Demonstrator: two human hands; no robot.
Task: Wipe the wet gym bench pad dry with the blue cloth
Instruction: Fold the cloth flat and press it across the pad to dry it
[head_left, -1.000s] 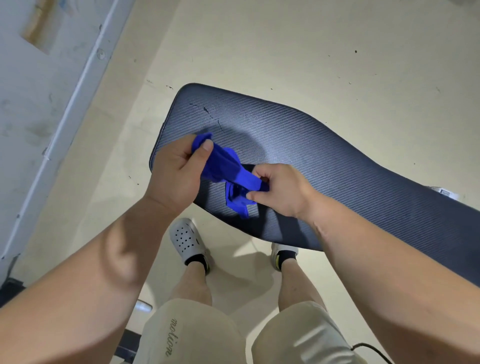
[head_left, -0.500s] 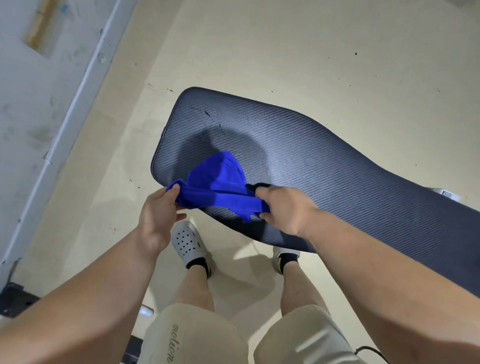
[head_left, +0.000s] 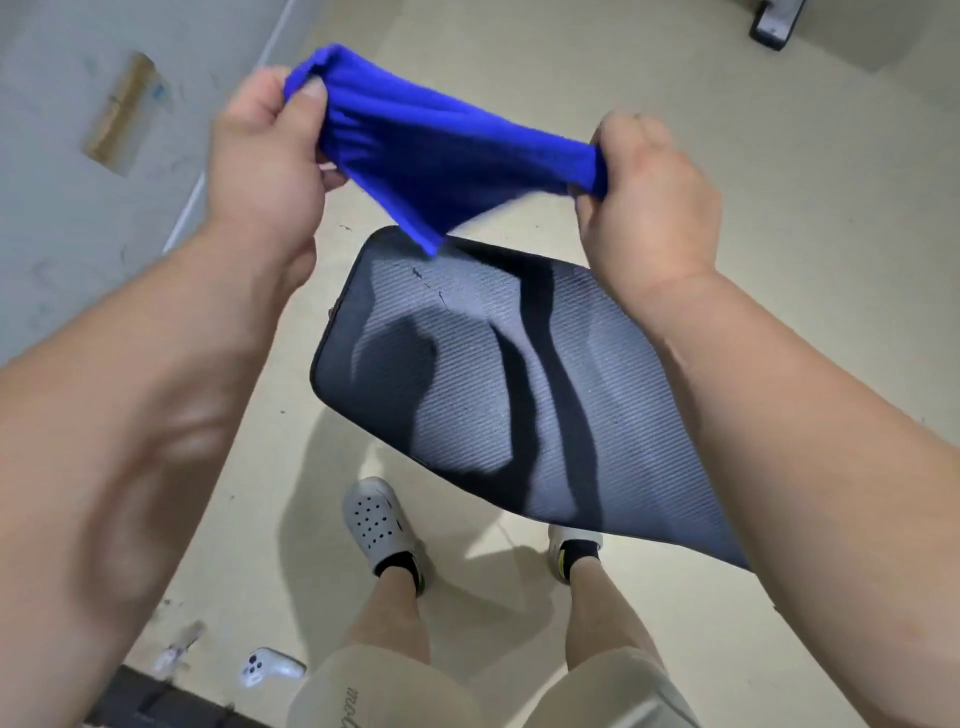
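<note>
Left hand (head_left: 265, 156): fingers curled, thumb pressed on top, pinching one bunched corner of the blue cloth (head_left: 447, 156). Right hand (head_left: 649, 192): fist closed round the opposite end. The cloth is stretched between the two hands, up in the air above the gym bench pad (head_left: 467, 374), not touching it; its loose corner hangs toward the pad's far rounded end. Hand and cloth shadows fall on the ribbed pad. Shorts (head_left: 395, 686) carry script lettering, cropped and unreadable. No other writing legible.
</note>
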